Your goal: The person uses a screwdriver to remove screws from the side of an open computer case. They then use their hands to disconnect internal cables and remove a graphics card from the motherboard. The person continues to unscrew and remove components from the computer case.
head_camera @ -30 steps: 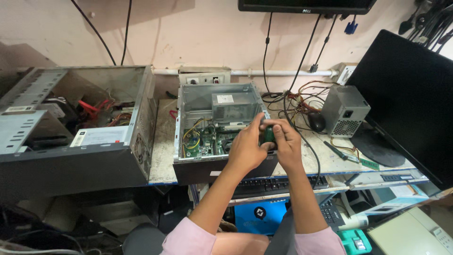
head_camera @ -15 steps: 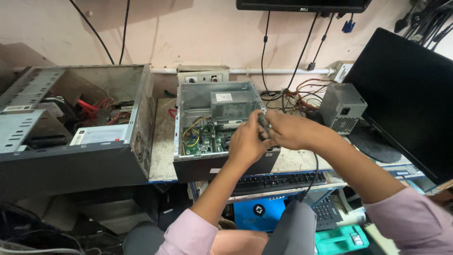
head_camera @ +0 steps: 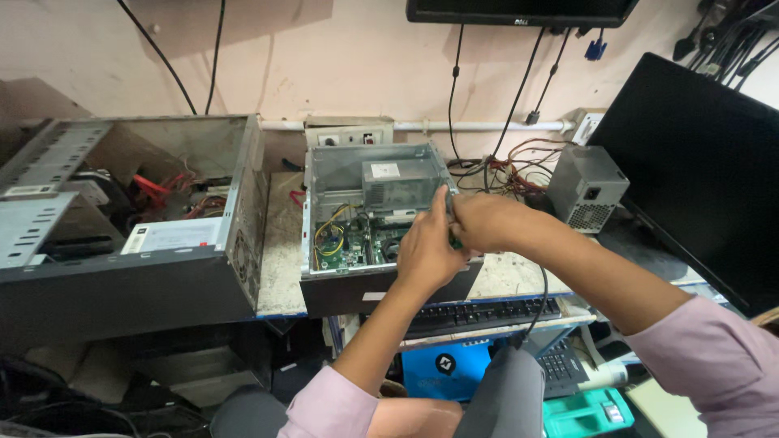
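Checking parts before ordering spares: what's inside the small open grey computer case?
Inside the small open grey computer case: a green circuit board, yellow wires, a grey metal box. Both hands cover its right side.

Grey computer case (head_camera: 341,166), green motherboard (head_camera: 357,247)

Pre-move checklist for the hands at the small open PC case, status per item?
1. Small open case flat on the bench: ok.
2. Left hand at the case's right edge: ok.
3. Right hand meets it there: ok.
4. What the hands pinch: cannot tell, hidden by fingers.
5. Motherboard and yellow wires exposed beside the hands: ok.
6. Loose cables behind the case, close to the right hand: not ok.
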